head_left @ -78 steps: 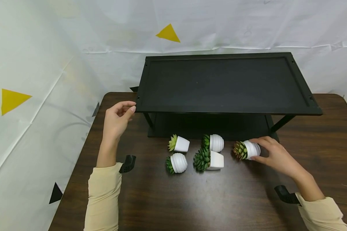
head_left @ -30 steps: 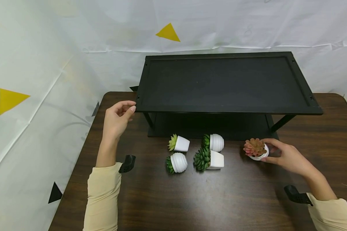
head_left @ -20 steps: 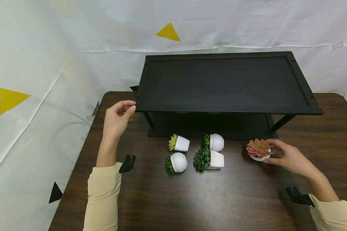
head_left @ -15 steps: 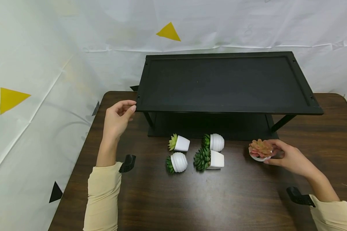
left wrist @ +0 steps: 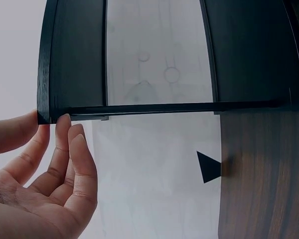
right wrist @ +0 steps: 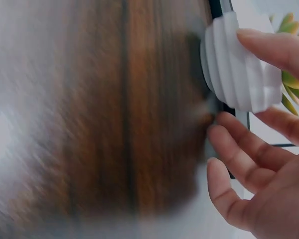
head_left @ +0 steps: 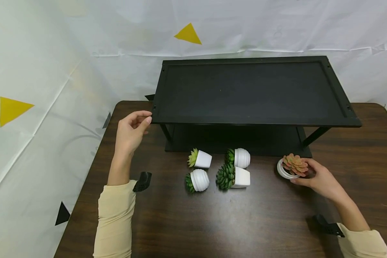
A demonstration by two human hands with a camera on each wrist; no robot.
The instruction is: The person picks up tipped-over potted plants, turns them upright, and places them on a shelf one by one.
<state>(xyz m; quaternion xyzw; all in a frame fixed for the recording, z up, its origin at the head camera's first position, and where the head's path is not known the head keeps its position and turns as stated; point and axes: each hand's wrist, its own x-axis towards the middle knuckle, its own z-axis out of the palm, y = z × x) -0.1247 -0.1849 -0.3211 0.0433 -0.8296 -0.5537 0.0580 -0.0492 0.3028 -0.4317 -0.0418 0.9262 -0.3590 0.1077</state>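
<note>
My left hand [head_left: 129, 134] pinches the front left corner of the black two-tier shelf [head_left: 245, 91]; in the left wrist view the thumb and forefinger meet its edge [left wrist: 46, 89]. A potted succulent with reddish-orange leaves [head_left: 295, 164] is in my right hand [head_left: 320, 181], before the shelf's right end. Thumb and forefinger grip its ribbed white pot [right wrist: 234, 62], while the other fingers are loosely bent below. From above, the leaves lean right and the pot shows on their left. Whether the pot touches the table cannot be told.
Several succulents lie on their sides before the shelf: a light green one in a white pot [head_left: 203, 159], ones in ribbed pots [head_left: 200, 180] [head_left: 242, 158], and one in a square pot [head_left: 242, 177]. The brown wooden table [head_left: 213, 222] meets white sheeting [head_left: 122, 32] behind.
The reddish succulent, earlier lying with leaves to the left, has been turned leaves-up and now leans right. My right hand turned with it, shifting slightly right. The left hand stays put.
</note>
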